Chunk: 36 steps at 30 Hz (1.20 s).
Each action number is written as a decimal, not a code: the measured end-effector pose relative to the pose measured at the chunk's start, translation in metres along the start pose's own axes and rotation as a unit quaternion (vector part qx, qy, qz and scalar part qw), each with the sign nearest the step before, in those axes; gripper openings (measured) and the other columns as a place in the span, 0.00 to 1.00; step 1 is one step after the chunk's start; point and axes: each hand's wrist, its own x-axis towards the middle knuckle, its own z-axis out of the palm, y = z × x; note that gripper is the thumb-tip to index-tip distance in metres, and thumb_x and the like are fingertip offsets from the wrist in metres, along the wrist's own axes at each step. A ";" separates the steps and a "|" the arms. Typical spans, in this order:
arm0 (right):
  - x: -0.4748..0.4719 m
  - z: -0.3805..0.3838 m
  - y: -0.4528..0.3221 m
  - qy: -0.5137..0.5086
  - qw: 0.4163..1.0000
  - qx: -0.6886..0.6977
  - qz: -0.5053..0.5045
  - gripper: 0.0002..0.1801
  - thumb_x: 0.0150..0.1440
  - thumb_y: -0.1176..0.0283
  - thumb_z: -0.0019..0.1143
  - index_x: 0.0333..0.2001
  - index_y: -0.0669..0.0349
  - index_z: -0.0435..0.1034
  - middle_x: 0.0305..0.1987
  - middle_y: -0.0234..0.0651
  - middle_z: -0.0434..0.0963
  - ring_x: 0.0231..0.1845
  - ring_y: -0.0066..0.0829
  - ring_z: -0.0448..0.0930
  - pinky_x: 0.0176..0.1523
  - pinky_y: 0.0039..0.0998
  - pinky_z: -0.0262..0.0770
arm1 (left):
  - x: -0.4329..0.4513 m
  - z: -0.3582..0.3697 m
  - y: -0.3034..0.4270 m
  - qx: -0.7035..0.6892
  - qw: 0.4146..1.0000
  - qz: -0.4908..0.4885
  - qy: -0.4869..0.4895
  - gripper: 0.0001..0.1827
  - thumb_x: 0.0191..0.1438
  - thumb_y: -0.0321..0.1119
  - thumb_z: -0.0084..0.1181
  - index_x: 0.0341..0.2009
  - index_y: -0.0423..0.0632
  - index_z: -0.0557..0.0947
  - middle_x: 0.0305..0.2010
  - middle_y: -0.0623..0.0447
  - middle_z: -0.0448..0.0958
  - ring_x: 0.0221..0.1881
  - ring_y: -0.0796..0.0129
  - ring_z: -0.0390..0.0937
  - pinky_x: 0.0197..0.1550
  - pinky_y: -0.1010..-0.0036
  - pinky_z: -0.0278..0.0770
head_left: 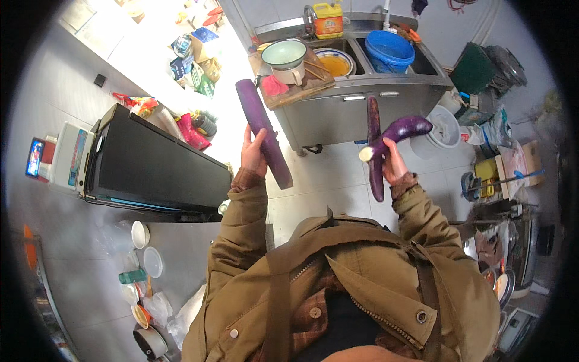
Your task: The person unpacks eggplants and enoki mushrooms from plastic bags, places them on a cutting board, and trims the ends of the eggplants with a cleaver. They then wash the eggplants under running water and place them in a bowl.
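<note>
My left hand (254,151) grips a long, straight purple eggplant (262,131) around its middle; the eggplant slants from upper left to lower right. In my right hand (395,164) are two more eggplants, crossing each other. One is slender and dark (375,176), held nearly upright in the picture. The other is a curved, glossy eggplant (405,128) with a pale cut end toward the left. My right fingers are largely hidden behind them. Both hands are above the tiled floor, in front of the steel sink cabinet (334,115).
A wooden board (312,90) on the counter bears an enamel basin (284,53) and a pink cloth (274,85). A blue bucket (390,50) stands at the sink. On the floor to the right is a white bucket (445,126). A black refrigerator (154,163) stands left.
</note>
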 end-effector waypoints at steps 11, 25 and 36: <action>0.238 0.053 -0.041 -0.004 0.998 -0.060 0.020 0.20 0.53 0.58 0.54 0.43 0.60 0.68 0.39 0.29 0.73 0.40 0.22 0.72 0.45 0.26 0.66 | 0.228 -0.069 0.017 0.125 0.987 0.010 0.099 0.37 0.52 0.25 0.54 0.63 0.49 0.52 0.40 0.48 0.74 0.36 0.65 0.75 0.35 0.73 0.75; 0.430 0.108 -0.032 0.025 0.990 -0.081 0.112 0.20 0.55 0.60 0.51 0.46 0.62 0.67 0.41 0.31 0.73 0.43 0.24 0.73 0.50 0.27 0.67 | 0.474 -0.132 -0.009 0.413 0.898 -0.037 -0.150 0.39 0.47 0.20 0.56 0.63 0.46 0.56 0.47 0.47 0.71 0.46 0.67 0.72 0.48 0.75 0.71; 0.459 0.096 -0.052 0.021 0.984 -0.026 0.178 0.20 0.55 0.63 0.50 0.48 0.64 0.65 0.43 0.32 0.73 0.41 0.26 0.74 0.45 0.28 0.72 | 0.500 -0.115 -0.036 0.620 0.747 -0.016 -0.237 0.31 0.49 0.38 0.55 0.59 0.47 0.63 0.51 0.43 0.71 0.53 0.49 0.69 0.54 0.64 0.67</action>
